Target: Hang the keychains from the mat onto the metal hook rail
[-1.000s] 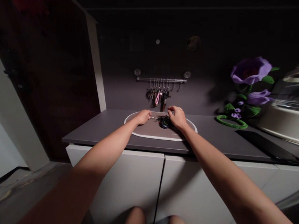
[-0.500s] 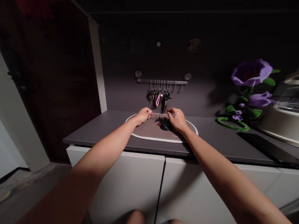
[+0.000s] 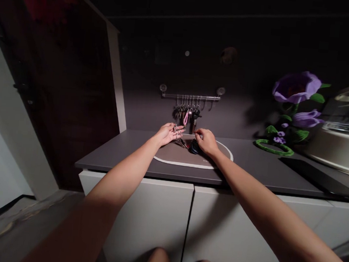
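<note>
My left hand (image 3: 168, 133) is over the left part of an oval brown mat with a pale border (image 3: 178, 162), palm turned partly up. Small keys on a ring (image 3: 177, 130) are held at its thumb and fingers. To its right, my right hand (image 3: 206, 142) is closed, the fingertips pinched together above the mat; what they hold, if anything, I cannot make out. Between the hands, a dark key fob (image 3: 194, 146) lies on the mat, touching or just beside my right hand. More keys (image 3: 182, 143) spread left of the fob.
A clear rail (image 3: 191, 96) on the wall carries hooks with several hanging keys and a pink strap (image 3: 186, 117). To the right are purple felt flowers (image 3: 297, 88), a flat black object (image 3: 317, 176) and a large cream appliance (image 3: 338, 145). White cabinet doors (image 3: 151, 214) stand below the grey counter (image 3: 114, 150).
My left hand has turned its palm upward and its fingers have opened out, showing the keys. My right hand stays nearly in place. The whole view has shifted slightly.
</note>
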Demonstrator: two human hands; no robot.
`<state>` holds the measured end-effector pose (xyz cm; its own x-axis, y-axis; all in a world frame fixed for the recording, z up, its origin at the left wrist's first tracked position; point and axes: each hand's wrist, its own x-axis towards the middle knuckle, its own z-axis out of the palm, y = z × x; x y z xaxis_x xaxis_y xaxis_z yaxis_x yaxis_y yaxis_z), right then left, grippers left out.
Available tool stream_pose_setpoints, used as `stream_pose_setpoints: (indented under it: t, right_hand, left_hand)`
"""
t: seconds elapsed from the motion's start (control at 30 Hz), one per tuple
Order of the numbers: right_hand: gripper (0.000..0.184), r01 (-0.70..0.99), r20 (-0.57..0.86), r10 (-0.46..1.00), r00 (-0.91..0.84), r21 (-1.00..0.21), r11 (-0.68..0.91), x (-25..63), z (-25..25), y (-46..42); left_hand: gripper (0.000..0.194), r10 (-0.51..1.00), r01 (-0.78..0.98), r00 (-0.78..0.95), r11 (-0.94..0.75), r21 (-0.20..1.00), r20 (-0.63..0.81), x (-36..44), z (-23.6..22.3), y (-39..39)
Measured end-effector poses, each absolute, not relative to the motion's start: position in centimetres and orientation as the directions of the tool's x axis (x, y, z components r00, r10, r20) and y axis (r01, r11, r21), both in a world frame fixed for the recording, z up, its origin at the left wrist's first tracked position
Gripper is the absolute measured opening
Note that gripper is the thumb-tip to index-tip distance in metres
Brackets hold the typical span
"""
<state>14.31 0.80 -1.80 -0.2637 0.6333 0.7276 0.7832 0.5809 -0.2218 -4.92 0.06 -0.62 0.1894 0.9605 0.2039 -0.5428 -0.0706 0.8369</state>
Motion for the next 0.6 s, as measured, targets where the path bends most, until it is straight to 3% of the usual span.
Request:
stream_pose_setpoints:
  t: [0.27, 0.6]
  right_hand:
    - [0.021, 0.731, 0.754, 0.562, -0.340, -0.164, 0.662, 13.3, -1.5, -0.4]
    - [0.024, 0.622, 0.783, 0.454, -0.425, -0.112, 0.775, 12.6, -1.6, -1.0]
  left_hand:
    - [0.014, 0.941, -0.631, 0.214, -0.071, 0.773, 0.261, -4.7, -0.3, 0.0]
    - [0.011, 0.913, -0.601, 0.269, -0.091, 0.794, 0.308, -4.0, -0.1, -0.5]
